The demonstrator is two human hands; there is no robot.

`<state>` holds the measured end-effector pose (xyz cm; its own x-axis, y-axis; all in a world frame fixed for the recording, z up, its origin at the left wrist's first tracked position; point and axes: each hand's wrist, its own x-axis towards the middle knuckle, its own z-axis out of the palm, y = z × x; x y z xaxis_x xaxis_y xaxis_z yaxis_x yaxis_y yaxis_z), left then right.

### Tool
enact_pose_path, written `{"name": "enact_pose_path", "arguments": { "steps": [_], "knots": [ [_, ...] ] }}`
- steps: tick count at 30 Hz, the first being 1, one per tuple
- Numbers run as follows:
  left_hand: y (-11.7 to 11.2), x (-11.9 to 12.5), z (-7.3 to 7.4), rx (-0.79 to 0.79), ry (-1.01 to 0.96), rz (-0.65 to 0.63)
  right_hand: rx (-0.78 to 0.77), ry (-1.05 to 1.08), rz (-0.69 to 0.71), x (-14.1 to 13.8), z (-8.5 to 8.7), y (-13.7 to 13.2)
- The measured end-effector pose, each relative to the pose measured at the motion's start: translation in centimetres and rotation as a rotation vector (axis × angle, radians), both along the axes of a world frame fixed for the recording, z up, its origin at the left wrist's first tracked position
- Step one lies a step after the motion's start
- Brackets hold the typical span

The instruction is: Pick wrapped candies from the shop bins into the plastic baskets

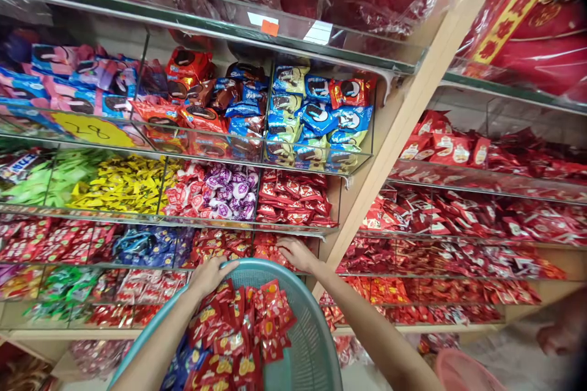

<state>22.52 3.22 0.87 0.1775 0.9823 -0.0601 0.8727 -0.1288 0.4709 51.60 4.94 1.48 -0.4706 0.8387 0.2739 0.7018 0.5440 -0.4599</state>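
My left hand point(210, 275) grips the far rim of a teal plastic basket point(308, 342), fingers curled over the edge. Heaped in the basket are small red candy packets point(241, 333), with a few blue ones at the near side. My right hand point(296, 252) reaches past the rim into a shelf bin of red packets point(268, 249). Its fingers lie bent on the packets, and what they hold, if anything, is hidden.
Clear-fronted shelves hold wrapped sweets: blue and red cookie packs point(316, 116) above, yellow point(121, 183), green and purple candies below. A slanted wooden post point(403, 116) splits off further shelves of red packets. A pink basket point(463, 372) and another person's hand point(557, 336) are at lower right.
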Motion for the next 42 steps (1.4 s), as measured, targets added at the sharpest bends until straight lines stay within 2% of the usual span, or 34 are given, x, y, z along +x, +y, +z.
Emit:
{"name": "enact_pose_path", "arguments": {
  "steps": [5, 14, 22, 29, 31, 34, 37, 40, 42],
  "knots": [
    [-0.1, 0.1, 0.3, 0.007, -0.008, -0.007, 0.034, 0.058, -0.010, 0.5, -0.4, -0.4],
    [0.1, 0.0, 0.2, -0.002, -0.002, -0.014, 0.095, 0.120, -0.401, 2.9, -0.5, -0.4],
    [0.5, -0.2, -0.5, 0.023, 0.029, -0.030, -0.085, 0.023, -0.655, 1.0, -1.3, -2.0],
    [-0.4, -0.3, 0.0, 0.040, 0.075, -0.019, -0.075, 0.043, -0.754, 0.2, -0.2, -3.7],
    [-1.2, -0.5, 0.4, 0.034, 0.090, -0.016, -0.044, 0.079, -0.745, 0.3, 0.3, -4.8],
    [-2.4, -1.3, 0.9, 0.006, 0.092, -0.006, 0.037, 0.251, -0.717, 0.7, 0.8, -7.3],
    [-3.6, -3.2, 1.0, -0.010, 0.125, 0.019, 0.058, 0.427, -0.783, 1.4, 0.5, -11.0],
    [-4.7, -6.4, 0.9, -0.039, 0.181, 0.100, 0.041, 0.484, -0.960, 2.7, -1.4, -15.5],
    [-5.5, -9.2, 0.7, -0.057, 0.185, 0.107, 0.007, 0.477, -1.112, 3.5, -3.8, -18.6]
  ]
}}
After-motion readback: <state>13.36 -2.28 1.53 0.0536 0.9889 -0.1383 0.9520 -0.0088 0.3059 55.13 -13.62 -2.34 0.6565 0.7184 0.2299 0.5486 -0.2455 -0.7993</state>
